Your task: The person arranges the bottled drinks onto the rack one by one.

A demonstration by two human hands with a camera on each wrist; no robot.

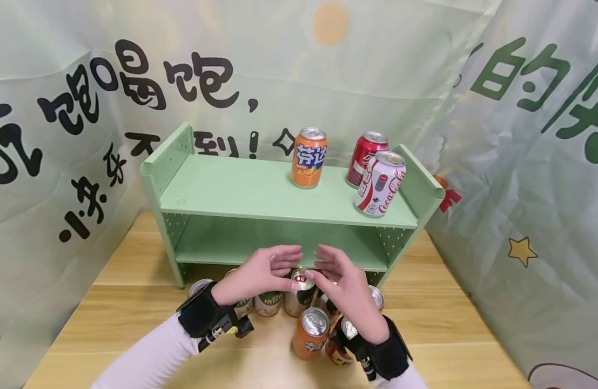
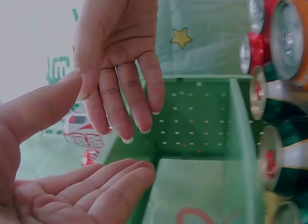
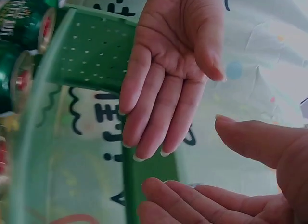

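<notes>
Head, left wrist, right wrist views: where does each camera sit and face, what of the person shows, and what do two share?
Head: on the head, looking forward and down at the green shelf and cans; left grip, right grip and forearms show.
Left wrist: on the left wrist, facing rightward toward the yellow star; left grip near, right beyond.
Right wrist: on the right wrist, facing leftward; right grip near, left beyond.
Both wrist views share the two grips, shelf and cans.

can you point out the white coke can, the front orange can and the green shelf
White coke can (image 1: pixel 380 185): head view, on its printed side.
Front orange can (image 1: pixel 309 340): head view, on its side, below the lid.
Green shelf (image 1: pixel 240 186): head view, on a bare part of its upper board.
</notes>
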